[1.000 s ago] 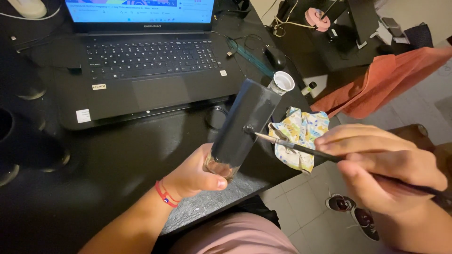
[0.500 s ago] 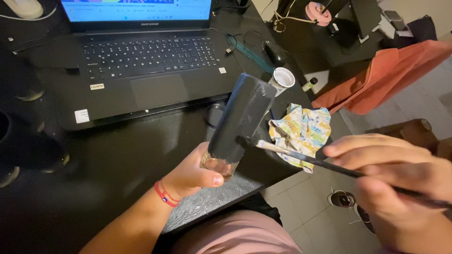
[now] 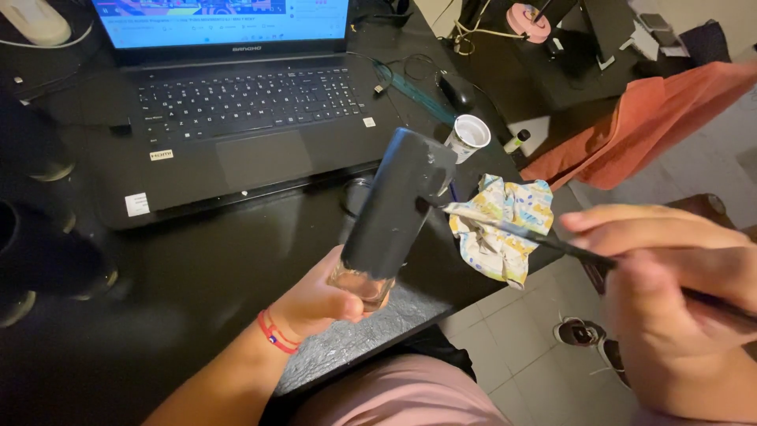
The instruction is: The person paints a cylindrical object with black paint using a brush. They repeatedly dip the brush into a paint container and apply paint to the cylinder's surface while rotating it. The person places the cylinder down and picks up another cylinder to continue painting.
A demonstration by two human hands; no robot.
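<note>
Left hand (image 3: 319,304) closed round the clear base of a glass bottle (image 3: 394,213), fingers wrapped tight, thin red bracelets (image 3: 272,335) at the wrist. Bottle tilted, upper end leaning away toward the laptop, most of its body coated dark, only the bottom left clear. Held up above the near edge of the black counter (image 3: 205,268), over a grey textured patch close to the front right corner.

Right hand (image 3: 678,308) pinched shut on the dark handle of a paintbrush (image 3: 520,233), blurred, out beyond the counter's right edge and above the tiled floor. Brush tip touching the bottle's upper right side.

Crumpled patterned cloth (image 3: 505,225) lying at the right edge of the counter, just behind the brush. Small white cup (image 3: 469,136) a little farther back, near the same edge. Open laptop (image 3: 236,118) across the far side of the counter, screen lit, a cable and a dark mouse to its right. Orange cloth (image 3: 646,118) draped off to the far right, clear of the counter. Shoes (image 3: 583,333) on the floor tiles below the right hand.
</note>
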